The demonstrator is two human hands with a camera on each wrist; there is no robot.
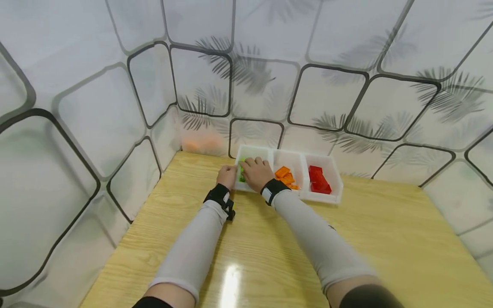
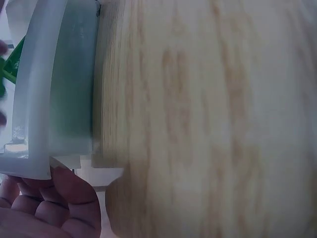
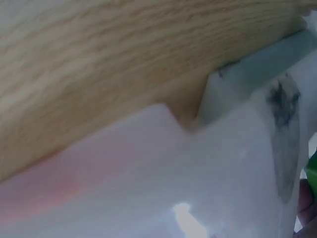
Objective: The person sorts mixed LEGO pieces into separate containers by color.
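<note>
A white plastic tray [image 1: 337,193] with three side-by-side compartments stands near the back of the table. My left hand [image 1: 227,176] grips its left end; in the left wrist view the thumb and curled fingers [image 2: 72,188] are at the tray's corner. My right hand [image 1: 257,172] reaches down into the left compartment, fingers bent among green pieces [image 1: 242,171]. A green piece [image 3: 312,174] shows beside a fingertip at the edge of the right wrist view. The palm hides most of that compartment, and I cannot tell whether the fingers pinch a piece.
Flat orange pieces [image 1: 286,177] lie in the middle compartment, and red blocks [image 1: 319,180] in the right one. The wooden table [image 1: 262,256] extends in front of the tray. Patterned curtain-like walls [image 1: 256,98] rise behind the tray and at both sides.
</note>
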